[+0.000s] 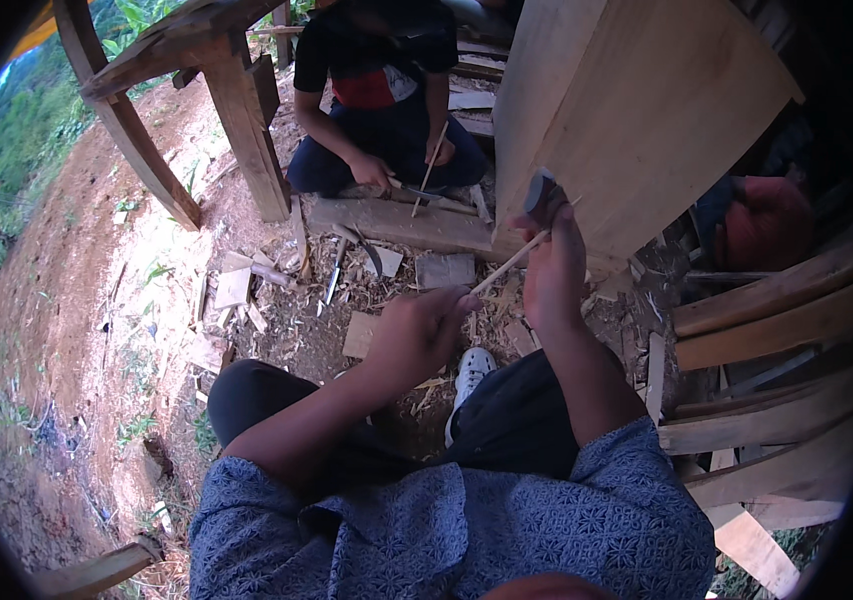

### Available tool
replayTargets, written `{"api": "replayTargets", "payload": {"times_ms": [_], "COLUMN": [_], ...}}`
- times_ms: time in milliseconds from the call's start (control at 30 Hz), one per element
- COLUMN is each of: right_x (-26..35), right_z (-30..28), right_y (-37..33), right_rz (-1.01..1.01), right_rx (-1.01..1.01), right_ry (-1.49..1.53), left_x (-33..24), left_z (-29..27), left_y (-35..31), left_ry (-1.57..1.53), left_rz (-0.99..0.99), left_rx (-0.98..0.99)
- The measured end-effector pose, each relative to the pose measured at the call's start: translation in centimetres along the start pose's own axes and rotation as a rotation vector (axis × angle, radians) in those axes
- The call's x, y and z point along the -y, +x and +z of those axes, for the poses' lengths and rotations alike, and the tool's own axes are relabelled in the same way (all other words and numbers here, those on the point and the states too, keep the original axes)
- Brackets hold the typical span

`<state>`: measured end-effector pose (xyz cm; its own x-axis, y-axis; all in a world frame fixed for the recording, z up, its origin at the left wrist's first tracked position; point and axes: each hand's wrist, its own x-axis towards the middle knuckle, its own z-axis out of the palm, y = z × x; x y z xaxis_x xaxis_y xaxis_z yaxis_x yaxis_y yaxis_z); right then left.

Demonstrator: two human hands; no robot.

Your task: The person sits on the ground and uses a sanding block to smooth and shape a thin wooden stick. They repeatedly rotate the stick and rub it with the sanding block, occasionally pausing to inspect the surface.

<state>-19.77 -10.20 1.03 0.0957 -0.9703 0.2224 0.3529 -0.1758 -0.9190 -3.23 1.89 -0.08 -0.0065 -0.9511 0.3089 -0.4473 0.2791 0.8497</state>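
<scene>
"Item one, the wearer's left hand?"
"Left hand (414, 335), one: curled closed, pinching the near end of a thin pale stick (509, 269)."
"And the right hand?"
"Right hand (555, 268), one: raised at the stick's far end, fingers bent about a dark grey piece (540, 194). What kind of piece, I cannot tell, nor which fingers bear on the stick."
"Position of the stick?"
"Slanting between both hands, above the littered ground, far end higher to the right."
"Ground stock?"
"A curved blade (373, 258) and a straight knife (334, 272), beyond the left hand. Wooden blocks, one (446, 270) just this side of a beam (401, 223). Wood shavings all about."
"Far side?"
"One co-worker (376, 100), seated behind the beam, one hand on a knife, the other on a second stick (433, 160)."
"Remaining timber?"
"Right, far: a broad board (656, 120), upright. Right, near: stacked planks (771, 425). Left, far: a wooden frame (246, 130)."
</scene>
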Motion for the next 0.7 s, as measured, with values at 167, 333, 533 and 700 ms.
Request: {"api": "replayTargets", "payload": {"times_ms": [167, 333, 533, 700], "right_x": [-0.5, 0.9, -1.1, 0.6], "right_z": [2.6, 0.8, 3.8, 1.3], "right_y": [-2.7, 0.1, -4.4, -0.1], "right_rz": [0.083, -0.07, 0.14, -0.059], "right_rx": [0.187, -0.028, 0.227, -0.008], "right_ry": [-0.054, -0.095, -0.014, -0.007], "left_x": [0.2, -0.4, 0.2, -0.1], "left_z": [-0.3, -0.3, -0.3, -0.8], "left_y": [0.7, 0.1, 0.9, 0.1], "left_ry": [-0.074, -0.086, -0.117, -0.044], "left_rz": [-0.018, -0.037, -0.014, -0.049], "left_rx": [-0.051, -0.021, -0.095, 0.017]}}
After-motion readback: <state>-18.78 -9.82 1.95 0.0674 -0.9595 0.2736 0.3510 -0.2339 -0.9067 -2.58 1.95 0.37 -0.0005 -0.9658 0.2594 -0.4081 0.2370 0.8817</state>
